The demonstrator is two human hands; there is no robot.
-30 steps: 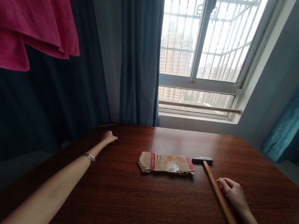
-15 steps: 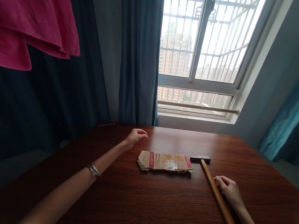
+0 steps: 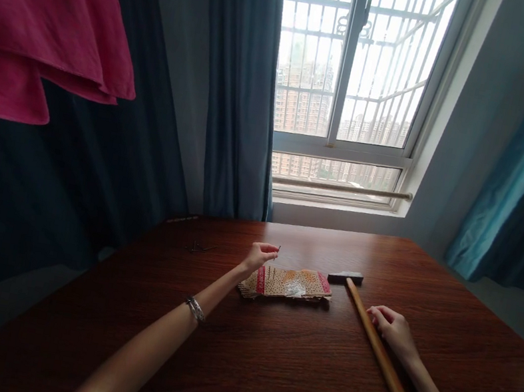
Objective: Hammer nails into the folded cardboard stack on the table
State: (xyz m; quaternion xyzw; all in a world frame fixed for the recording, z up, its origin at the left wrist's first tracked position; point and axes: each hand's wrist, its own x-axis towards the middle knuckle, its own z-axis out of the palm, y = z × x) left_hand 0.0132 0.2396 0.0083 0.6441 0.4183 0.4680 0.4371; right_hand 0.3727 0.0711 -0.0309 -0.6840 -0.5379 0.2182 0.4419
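Note:
My left hand (image 3: 259, 256) pinches a thin dark nail (image 3: 278, 251), held upright above the left part of a patterned cardboard stack (image 3: 297, 285). Several thin dark nails stand in the card, just below that hand. A hammer (image 3: 376, 343) lies on the table to the right, its dark head near the stack's right end and its wooden handle slanting towards me. My right hand (image 3: 393, 330) rests beside the handle, fingers loosely curled and closed, with nothing seen in them; whether the fingertips touch the wood I cannot tell.
Several loose nails (image 3: 199, 248) lie on the brown wooden table (image 3: 233, 360), left of the stack. A dark strip-like item (image 3: 181, 218) sits at the far left edge. Behind are a barred window (image 3: 344, 89) and blue curtains (image 3: 233, 96); pink cloth (image 3: 55, 17) hangs at upper left.
My left hand has moved right, carrying the nail from left of the cardboard stack to above its left part. The right hand stays beside the hammer handle. The view has shifted slightly.

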